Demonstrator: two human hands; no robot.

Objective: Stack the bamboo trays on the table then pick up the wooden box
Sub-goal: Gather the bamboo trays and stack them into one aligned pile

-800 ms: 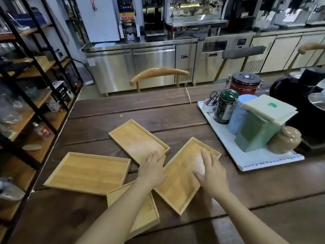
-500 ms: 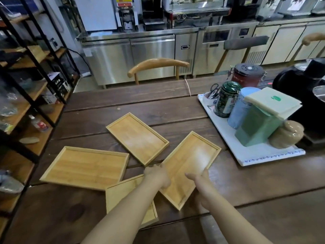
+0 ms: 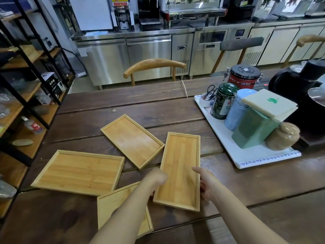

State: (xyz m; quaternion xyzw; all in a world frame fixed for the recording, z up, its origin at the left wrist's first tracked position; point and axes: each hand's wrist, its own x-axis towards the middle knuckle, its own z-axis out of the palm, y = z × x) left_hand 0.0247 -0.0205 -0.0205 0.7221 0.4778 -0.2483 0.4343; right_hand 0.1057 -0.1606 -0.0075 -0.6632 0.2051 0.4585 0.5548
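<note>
Head view: hands (image 3: 181,184) grip tray (image 3: 179,166).

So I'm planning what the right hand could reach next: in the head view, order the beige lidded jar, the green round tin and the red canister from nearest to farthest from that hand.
From the right hand:
1. Beige lidded jar, at the near right end of the white tray.
2. Green round tin, further back at the tray's left side.
3. Red canister, behind the tray, farthest.

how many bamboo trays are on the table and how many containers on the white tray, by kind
bamboo trays: 4, one held between the left hand and right hand
round canisters: 3 (red, dark green, light blue)
square green tin: 1
beige lidded jar: 1
small cup with scissors: 1
total: 10
</note>
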